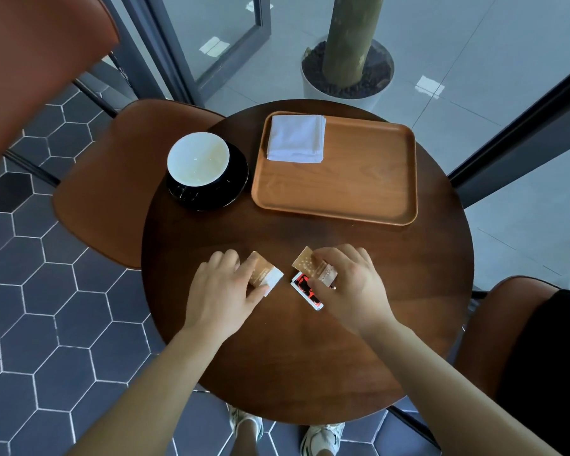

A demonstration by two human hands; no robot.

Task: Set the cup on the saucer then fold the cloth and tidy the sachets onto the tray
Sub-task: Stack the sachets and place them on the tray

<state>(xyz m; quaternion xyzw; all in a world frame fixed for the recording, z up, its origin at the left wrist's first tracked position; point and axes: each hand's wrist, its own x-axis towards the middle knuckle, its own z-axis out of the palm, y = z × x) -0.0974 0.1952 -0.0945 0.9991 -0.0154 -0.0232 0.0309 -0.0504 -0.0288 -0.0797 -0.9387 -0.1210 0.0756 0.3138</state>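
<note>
Left hand (218,291) pinches brown-white sachet (266,275) — right hand (348,287) grips brown sachet (305,262) over red-black sachet (305,292) — folded cloth (297,138) on tray (359,182).

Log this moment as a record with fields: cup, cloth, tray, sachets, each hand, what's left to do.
cup: white cup upright on the black saucer, left of the tray
cloth: white cloth folded, in the tray's far-left corner
tray: wooden tray holds only the cloth
sachets: all on the table, none on the tray
left hand: left hand pinches a brown-and-white sachet
right hand: right hand grips a brown sachet; a red-and-black sachet lies beneath
left to do: sachets onto tray
</note>
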